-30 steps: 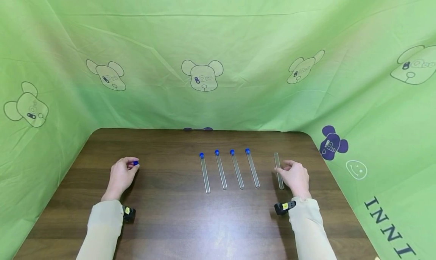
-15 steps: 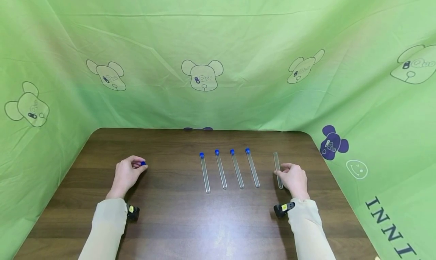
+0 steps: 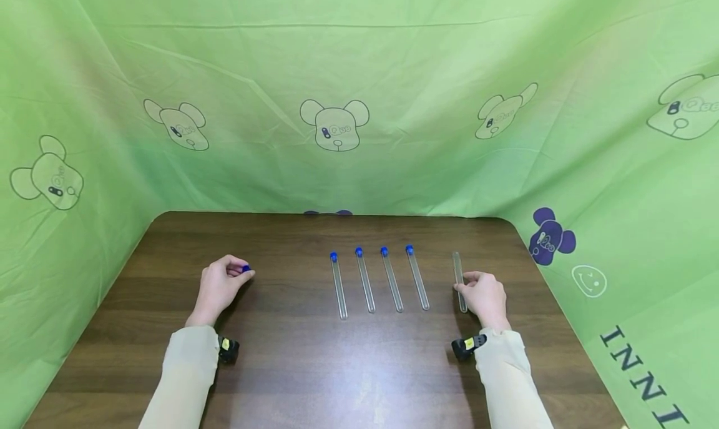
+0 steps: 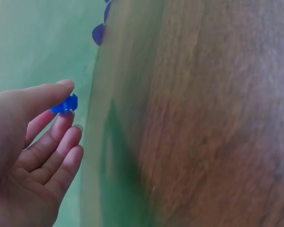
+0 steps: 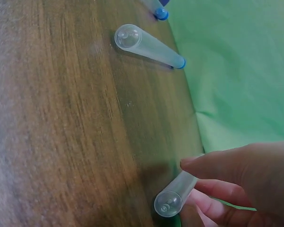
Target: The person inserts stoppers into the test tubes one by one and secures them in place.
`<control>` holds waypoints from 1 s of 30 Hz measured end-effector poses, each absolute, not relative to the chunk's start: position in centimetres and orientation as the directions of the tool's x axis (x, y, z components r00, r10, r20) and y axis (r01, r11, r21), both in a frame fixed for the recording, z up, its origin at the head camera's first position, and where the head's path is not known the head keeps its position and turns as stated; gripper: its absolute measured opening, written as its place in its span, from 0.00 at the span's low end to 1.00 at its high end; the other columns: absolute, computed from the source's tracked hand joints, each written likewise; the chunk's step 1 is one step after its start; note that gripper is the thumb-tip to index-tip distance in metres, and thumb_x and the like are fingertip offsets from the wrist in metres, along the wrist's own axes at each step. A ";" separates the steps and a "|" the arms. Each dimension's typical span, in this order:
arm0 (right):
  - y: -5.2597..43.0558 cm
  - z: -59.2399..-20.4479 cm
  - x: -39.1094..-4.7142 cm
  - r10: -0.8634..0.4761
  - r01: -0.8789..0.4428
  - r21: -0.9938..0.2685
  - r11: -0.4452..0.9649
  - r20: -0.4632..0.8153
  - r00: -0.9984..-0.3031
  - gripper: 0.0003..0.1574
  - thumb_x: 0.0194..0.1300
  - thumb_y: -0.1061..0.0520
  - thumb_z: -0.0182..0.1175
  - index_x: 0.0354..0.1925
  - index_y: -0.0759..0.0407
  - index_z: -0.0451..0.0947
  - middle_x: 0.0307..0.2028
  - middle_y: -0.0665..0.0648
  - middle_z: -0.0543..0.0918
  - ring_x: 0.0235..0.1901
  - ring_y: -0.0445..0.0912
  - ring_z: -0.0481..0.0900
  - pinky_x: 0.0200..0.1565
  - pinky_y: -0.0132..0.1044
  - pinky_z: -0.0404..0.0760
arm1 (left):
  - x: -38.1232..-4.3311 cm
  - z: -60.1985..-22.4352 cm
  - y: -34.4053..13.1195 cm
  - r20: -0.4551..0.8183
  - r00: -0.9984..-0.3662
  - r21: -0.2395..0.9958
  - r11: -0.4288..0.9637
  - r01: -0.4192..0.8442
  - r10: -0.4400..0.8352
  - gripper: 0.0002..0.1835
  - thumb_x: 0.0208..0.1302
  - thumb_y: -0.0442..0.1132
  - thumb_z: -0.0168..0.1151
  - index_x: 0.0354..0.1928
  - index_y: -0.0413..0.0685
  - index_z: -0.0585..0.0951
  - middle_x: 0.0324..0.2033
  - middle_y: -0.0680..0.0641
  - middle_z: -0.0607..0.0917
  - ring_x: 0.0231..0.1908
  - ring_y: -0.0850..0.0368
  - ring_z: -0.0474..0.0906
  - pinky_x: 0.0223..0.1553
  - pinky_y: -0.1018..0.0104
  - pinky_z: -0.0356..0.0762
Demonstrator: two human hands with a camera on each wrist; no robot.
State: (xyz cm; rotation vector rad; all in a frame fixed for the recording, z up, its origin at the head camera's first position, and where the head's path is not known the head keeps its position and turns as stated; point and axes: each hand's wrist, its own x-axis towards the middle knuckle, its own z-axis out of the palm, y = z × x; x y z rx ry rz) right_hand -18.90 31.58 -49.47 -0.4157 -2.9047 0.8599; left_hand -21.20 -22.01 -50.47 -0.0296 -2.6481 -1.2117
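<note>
My left hand [image 3: 218,288] pinches a small blue tube cap [image 4: 66,104] between thumb and fingers, just over the left part of the table. On the right, my right hand [image 3: 484,296] has its thumb and fingers on either side of a clear test tube [image 3: 457,265] without a cap. In the right wrist view, the tube's rounded end [image 5: 168,204] faces the camera. Several clear test tubes [image 3: 366,285] with blue caps lie in a row between the hands, caps toward the back.
The brown wooden table [image 3: 292,366] has rounded far corners. A green printed cloth [image 3: 337,179] hangs along its back and sides. A small black camera is strapped to each wrist, near the pale sleeves [image 3: 188,366].
My left hand has moved to the right with the blue cap pinched in its fingers. The right hand stays at the uncapped tube, nearly still. The capped tubes lie unmoved.
</note>
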 end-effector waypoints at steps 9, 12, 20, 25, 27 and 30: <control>31.3 -48.7 -18.6 0.270 0.216 -0.550 0.806 0.016 -0.963 0.26 0.64 0.57 0.66 0.55 0.74 0.80 0.33 0.64 0.87 0.37 0.62 0.83 0.38 0.55 0.76 | -21.3 -50.6 -21.5 0.212 -0.974 0.750 0.652 0.111 -0.078 0.10 0.58 0.34 0.77 0.37 0.38 0.85 0.31 0.44 0.86 0.33 0.49 0.83 0.37 0.64 0.80; 31.1 -48.5 -18.4 0.269 0.212 -0.556 0.803 0.022 -0.963 0.25 0.64 0.58 0.66 0.54 0.74 0.81 0.32 0.63 0.86 0.35 0.61 0.82 0.36 0.53 0.75 | -21.4 -50.6 -21.5 0.217 -0.973 0.749 0.652 0.118 -0.074 0.10 0.58 0.34 0.77 0.37 0.37 0.85 0.31 0.44 0.87 0.33 0.49 0.83 0.36 0.65 0.80; 30.9 -48.4 -18.4 0.256 0.205 -0.592 0.780 0.003 -0.967 0.25 0.65 0.58 0.66 0.56 0.73 0.80 0.31 0.61 0.85 0.32 0.55 0.80 0.32 0.45 0.73 | -21.4 -50.5 -21.2 0.230 -0.971 0.752 0.645 0.132 -0.070 0.10 0.57 0.34 0.77 0.36 0.37 0.85 0.30 0.44 0.87 0.32 0.50 0.83 0.35 0.67 0.79; 30.6 -48.3 -18.5 0.254 0.186 -0.602 0.777 0.030 -0.967 0.25 0.64 0.58 0.67 0.55 0.72 0.81 0.30 0.59 0.85 0.32 0.55 0.80 0.34 0.46 0.72 | -21.4 -50.4 -21.1 0.232 -0.970 0.756 0.640 0.136 -0.068 0.10 0.57 0.33 0.77 0.36 0.37 0.85 0.30 0.44 0.87 0.32 0.50 0.83 0.34 0.69 0.78; 30.5 -48.3 -18.5 0.257 0.178 -0.611 0.772 0.043 -0.966 0.24 0.64 0.59 0.67 0.55 0.71 0.81 0.31 0.60 0.86 0.34 0.56 0.81 0.37 0.47 0.73 | -21.5 -50.4 -21.0 0.236 -0.969 0.757 0.639 0.139 -0.068 0.10 0.57 0.33 0.77 0.36 0.37 0.85 0.30 0.44 0.87 0.32 0.50 0.83 0.34 0.69 0.78; 30.2 -48.2 -18.5 0.262 0.171 -0.627 0.760 0.054 -0.964 0.24 0.64 0.59 0.66 0.55 0.71 0.81 0.34 0.61 0.88 0.38 0.59 0.84 0.41 0.50 0.75 | -21.5 -50.4 -20.9 0.240 -0.969 0.756 0.638 0.145 -0.063 0.09 0.57 0.33 0.77 0.36 0.37 0.85 0.30 0.43 0.87 0.32 0.49 0.83 0.34 0.69 0.79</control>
